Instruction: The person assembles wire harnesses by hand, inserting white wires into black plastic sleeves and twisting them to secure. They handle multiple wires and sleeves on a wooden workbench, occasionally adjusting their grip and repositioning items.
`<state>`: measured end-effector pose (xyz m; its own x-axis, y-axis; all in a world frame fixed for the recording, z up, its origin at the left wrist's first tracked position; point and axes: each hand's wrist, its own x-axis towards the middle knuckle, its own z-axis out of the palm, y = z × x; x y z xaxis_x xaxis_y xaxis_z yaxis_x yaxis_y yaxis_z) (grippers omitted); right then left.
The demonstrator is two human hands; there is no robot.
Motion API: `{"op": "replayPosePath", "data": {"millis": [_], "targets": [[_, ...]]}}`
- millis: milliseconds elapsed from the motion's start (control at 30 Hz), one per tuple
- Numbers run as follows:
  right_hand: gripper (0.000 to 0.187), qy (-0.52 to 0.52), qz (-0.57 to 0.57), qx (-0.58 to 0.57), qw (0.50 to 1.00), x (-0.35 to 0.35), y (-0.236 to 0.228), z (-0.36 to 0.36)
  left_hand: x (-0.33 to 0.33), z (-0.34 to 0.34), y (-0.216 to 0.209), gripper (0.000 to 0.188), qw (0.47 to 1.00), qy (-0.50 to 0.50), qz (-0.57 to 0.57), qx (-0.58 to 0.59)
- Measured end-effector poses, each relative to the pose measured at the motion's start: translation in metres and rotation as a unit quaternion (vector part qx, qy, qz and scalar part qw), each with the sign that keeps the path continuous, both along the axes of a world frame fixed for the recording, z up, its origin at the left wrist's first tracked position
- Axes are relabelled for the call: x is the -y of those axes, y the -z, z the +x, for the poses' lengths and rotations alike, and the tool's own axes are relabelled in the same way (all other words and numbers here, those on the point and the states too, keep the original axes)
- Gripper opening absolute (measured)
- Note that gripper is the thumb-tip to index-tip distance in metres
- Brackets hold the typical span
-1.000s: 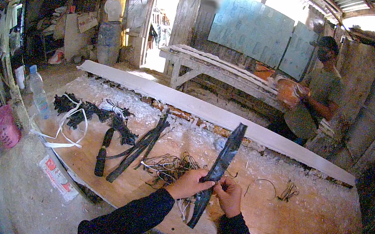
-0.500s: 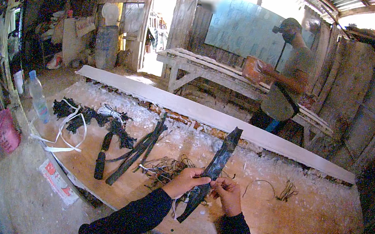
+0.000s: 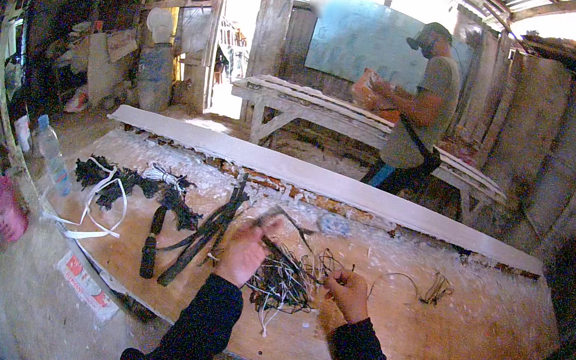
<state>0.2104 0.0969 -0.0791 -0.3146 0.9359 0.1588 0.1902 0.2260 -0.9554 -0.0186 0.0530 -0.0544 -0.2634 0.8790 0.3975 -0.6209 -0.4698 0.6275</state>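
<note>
Leftward, away from the right hand [image 3: 348,291], the left hand [image 3: 244,252] has swung, blurred, and the black strip [image 3: 298,228] no longer slants broad between them. Whether the left fingers grip it I cannot tell; the right ones are pinched together. Flat and dark, it shows just right of the left hand, above tangled thin cords [image 3: 283,284]. Smooth tan plywood [image 3: 457,347] lies beneath, white-flecked toward a pale plank [image 3: 332,181]; beyond stand a rough wooden bench [image 3: 313,108] and a co-worker [image 3: 431,97].
</note>
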Motion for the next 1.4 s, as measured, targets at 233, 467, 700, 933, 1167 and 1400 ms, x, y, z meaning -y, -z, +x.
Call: {"op": "replayPosePath", "data": {"millis": [233,467,700,933,1167,1400], "targets": [[0.007,0.033,0.006,0.067,0.997,-0.020,0.011,0.013,0.009,-0.042,-0.006,0.015,0.944,0.081,0.188,0.258],[0.012,0.076,0.031,0.138,0.987,-0.018,-0.001,0.024,0.009,-0.069,0.005,0.017,0.923,0.012,0.230,0.307],[0.014,0.057,0.017,0.182,0.981,-0.024,0.004,0.030,0.010,-0.063,0.004,0.021,0.960,0.019,0.120,0.251],[0.025,0.041,0.067,0.123,0.989,-0.015,-0.005,0.016,0.002,-0.014,-0.009,0.023,0.990,0.075,-0.087,0.080],[0.019,-0.057,-0.102,-0.206,0.972,0.035,-0.042,-0.010,0.005,0.034,0.005,0.021,0.935,0.117,-0.151,-0.299],[0.011,-0.062,-0.099,-0.148,0.982,0.035,-0.045,-0.012,0.001,0.054,0.015,0.026,0.944,0.093,-0.045,-0.313]]}}
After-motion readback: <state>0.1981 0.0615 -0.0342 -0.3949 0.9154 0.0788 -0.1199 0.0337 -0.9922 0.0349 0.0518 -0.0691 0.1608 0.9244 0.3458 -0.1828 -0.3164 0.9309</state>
